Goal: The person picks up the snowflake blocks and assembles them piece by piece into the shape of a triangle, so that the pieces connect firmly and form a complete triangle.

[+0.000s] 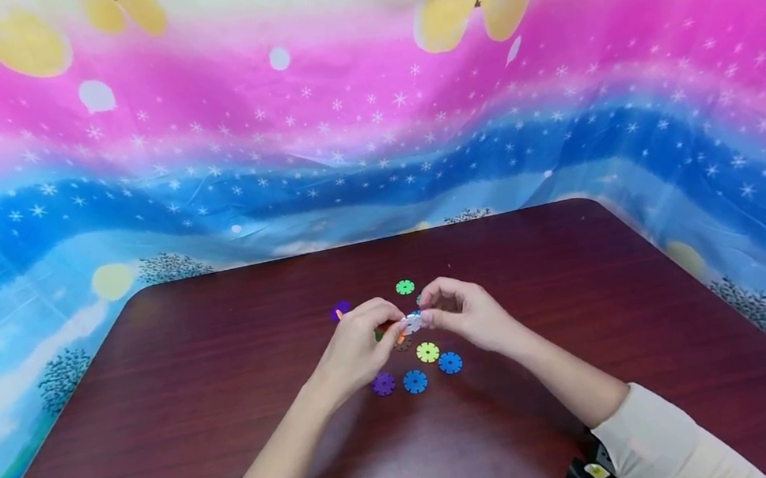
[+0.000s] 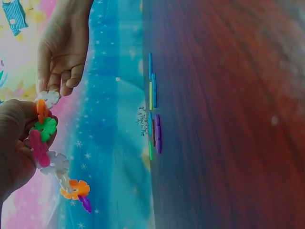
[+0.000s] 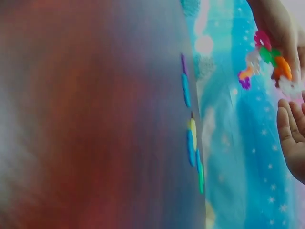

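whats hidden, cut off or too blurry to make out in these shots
Head view: the middle of the multicoloured chain of notched plastic discs, behind the left hand.
Head view: most of a bluish plastic disc, behind the right hand.
Right wrist view: parts of both hands, cut off by the right edge.
Left wrist view: the face of a flat purple plastic disc, which lies edge-on to the camera.

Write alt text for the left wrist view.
Left hand holds a chain of colorful notched discs while the right hand pinches a white disc at its upper end. More discs, seen edge-on, lie on a reddish-brown table before a patterned cloth.
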Demonstrator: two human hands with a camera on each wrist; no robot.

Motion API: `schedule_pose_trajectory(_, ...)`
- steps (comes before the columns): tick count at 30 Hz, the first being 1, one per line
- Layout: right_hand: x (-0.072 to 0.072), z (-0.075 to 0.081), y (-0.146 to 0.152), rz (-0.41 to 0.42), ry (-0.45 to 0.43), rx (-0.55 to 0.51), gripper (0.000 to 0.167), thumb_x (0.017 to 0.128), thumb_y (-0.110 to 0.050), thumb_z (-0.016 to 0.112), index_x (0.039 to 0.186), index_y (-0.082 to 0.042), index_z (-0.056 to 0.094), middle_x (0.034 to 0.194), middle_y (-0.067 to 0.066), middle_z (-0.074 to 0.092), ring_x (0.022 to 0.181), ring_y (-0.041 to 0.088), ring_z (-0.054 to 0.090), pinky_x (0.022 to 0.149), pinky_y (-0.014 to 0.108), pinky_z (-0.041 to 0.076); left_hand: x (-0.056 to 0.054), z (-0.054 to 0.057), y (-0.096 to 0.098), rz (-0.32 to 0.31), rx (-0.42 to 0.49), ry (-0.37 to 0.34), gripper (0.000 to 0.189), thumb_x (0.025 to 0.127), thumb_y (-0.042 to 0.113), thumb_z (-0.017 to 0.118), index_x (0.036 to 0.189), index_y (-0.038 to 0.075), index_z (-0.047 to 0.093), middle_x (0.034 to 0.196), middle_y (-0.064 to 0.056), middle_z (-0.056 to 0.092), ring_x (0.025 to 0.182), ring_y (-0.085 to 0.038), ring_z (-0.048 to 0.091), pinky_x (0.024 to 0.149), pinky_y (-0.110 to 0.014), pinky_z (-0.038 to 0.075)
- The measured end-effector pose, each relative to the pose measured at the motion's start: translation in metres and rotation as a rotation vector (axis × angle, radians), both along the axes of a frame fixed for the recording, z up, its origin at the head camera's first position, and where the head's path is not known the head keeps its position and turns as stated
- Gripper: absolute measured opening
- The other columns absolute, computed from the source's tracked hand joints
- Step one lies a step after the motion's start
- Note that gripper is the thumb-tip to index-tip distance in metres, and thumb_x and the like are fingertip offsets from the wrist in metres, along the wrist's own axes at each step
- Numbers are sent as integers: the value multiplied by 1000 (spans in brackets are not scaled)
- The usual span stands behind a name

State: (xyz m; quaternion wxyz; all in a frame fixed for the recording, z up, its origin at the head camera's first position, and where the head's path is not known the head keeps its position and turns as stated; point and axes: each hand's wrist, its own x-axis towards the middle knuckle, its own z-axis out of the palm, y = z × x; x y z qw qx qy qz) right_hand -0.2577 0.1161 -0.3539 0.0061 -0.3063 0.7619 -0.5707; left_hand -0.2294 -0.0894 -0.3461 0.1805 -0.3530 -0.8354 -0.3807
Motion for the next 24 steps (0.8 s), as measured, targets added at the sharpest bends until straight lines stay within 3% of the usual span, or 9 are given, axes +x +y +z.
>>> schedule_pose_trajectory(5,-28,3,13,-116,-3,31,12,90,-7,59,97,3,58,85,17,63,79,29,63,75,41,52,-2,-1,-3,16,0,30,3,84,4,66,81,3,66,82,2,60,72,-8,54,67,-21,50)
schedule_pose_trajectory(13,-80,-6,30,-290,-69,136,19,90,-10,60,103,4,59,91,18,63,86,34,62,78,43,50,-2,-3,-4,6,-3,12,5,84,5,67,81,1,65,82,1,60,72,-8,55,68,-19,50)
schedule_pose_trajectory(19,-101,-19,23,-294,-180,245,24,90,-10,60,109,5,58,94,15,61,90,37,60,81,47,48,-2,-4,-7,30,-8,10,4,83,4,67,80,4,66,81,2,60,72,-8,54,66,-20,49)
schedule_pose_trajectory(24,-106,-30,14,-244,-164,395,23,88,-13,61,107,0,62,92,9,61,81,25,58,72,37,49,-3,-4,-9,30,-15,14,3,84,5,67,81,4,66,82,2,60,72,-8,54,66,-20,49)
